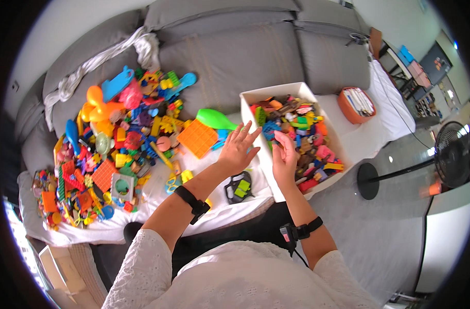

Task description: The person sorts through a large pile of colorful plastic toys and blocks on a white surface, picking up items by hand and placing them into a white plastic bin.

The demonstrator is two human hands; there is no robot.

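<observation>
My left hand hovers with its fingers spread wide beside the left wall of a white box and holds nothing. My right hand is just inside that box, above the mixed coloured toy bricks that fill it. Its fingers are loosely bent and I see nothing in them. Both wrists wear black straps. A large heap of plastic toys and bricks lies on the white sheet to the left. An orange square plate and a green oval toy lie close to my left hand.
A black toy with green parts lies below my left hand at the sheet's edge. The grey sofa backs everything. An orange basket sits right of the box. A standing fan is on the floor at right, and a cardboard box at lower left.
</observation>
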